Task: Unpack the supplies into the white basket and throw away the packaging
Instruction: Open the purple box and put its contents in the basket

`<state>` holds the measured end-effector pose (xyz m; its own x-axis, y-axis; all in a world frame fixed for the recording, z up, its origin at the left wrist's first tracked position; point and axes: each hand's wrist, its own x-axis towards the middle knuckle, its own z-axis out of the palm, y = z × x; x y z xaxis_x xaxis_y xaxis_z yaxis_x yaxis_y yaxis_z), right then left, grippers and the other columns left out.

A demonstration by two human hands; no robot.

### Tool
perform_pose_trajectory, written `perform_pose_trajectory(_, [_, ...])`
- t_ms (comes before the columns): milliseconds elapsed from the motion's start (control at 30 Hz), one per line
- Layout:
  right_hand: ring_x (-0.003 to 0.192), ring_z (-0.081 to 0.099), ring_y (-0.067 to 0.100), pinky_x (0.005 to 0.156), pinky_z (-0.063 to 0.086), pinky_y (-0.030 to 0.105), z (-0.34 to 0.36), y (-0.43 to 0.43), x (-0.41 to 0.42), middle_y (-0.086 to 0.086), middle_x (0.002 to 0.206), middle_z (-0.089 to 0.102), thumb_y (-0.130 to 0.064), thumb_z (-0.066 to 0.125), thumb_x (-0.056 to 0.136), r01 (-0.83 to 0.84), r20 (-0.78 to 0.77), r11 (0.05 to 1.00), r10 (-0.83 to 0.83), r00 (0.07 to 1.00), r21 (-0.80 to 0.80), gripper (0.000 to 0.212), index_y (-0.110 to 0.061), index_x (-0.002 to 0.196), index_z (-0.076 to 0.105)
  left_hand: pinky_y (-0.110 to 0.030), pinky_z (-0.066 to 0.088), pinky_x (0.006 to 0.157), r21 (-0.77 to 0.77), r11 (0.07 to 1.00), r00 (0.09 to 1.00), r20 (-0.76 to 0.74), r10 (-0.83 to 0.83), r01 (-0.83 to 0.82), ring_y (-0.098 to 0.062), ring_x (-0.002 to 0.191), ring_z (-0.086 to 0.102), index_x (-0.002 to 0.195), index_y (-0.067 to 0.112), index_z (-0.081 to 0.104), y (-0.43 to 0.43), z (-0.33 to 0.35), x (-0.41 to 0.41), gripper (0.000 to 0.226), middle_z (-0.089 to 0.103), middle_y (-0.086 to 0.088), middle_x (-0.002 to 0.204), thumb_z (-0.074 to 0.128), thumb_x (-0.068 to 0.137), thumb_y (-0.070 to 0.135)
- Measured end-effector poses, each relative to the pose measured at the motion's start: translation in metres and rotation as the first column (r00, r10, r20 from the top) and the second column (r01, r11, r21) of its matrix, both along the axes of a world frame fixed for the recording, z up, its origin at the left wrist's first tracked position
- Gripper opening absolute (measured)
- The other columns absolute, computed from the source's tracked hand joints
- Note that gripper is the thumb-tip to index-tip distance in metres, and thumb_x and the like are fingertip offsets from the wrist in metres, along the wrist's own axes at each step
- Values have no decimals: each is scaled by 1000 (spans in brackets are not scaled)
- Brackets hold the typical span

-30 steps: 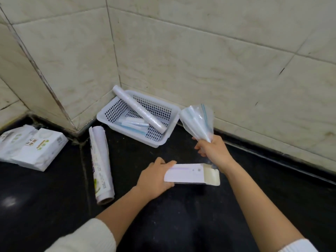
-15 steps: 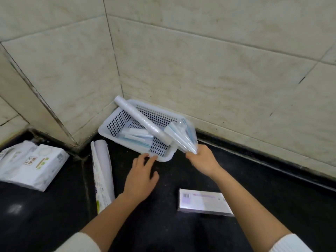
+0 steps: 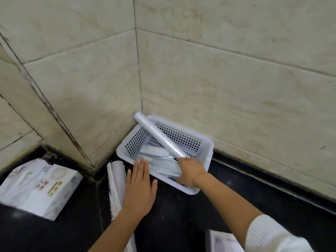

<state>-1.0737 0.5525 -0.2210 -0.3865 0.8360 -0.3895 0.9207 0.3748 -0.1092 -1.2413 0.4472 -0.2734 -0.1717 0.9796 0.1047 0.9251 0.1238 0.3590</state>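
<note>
The white perforated basket (image 3: 206,145) sits in the wall corner on the black floor. A clear film roll (image 3: 160,136) leans across it, and pale packets (image 3: 153,151) lie inside. My right hand (image 3: 190,171) reaches into the basket, shut on a clear plastic bag of blue-white supplies (image 3: 163,165) that rests low in it. My left hand (image 3: 140,186) hovers flat with fingers apart at the basket's near left edge, holding nothing. The empty white box (image 3: 222,241) lies on the floor at the bottom, partly behind my right sleeve.
A paper-wrapped roll (image 3: 116,177) lies on the floor left of the basket, partly under my left arm. Wrapped tissue packs (image 3: 40,186) sit at the far left. Tiled walls close in behind and beside the basket.
My left hand let go of the box, which now lies on the floor. My right hand carried the plastic bag from above the floor down into the basket. The camera moved closer.
</note>
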Motion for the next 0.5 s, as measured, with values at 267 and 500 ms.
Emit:
perform_pose_trajectory(267, [107,56,21,86,44,30,2,-1,3,0,118,62,-53,71,71,110,-340,978,-166,926,-179,69,-19,129,57,-40,-7,118,-92,995,999,24,-25,28,-22,147,-11,149,10,-7,-1,10,-1,72,-6,-8,161,33,96,39])
perform_pose_trajectory(500, [93,62,12,84,46,27,30,-8,5,-6,107,68,-31,74,75,146,-502,976,-210,839,-163,32,-21,106,74,-39,8,121,-11,1000,937,349,26,-24,-19,148,2,150,16,10,-17,33,-20,69,2,-7,161,49,94,25])
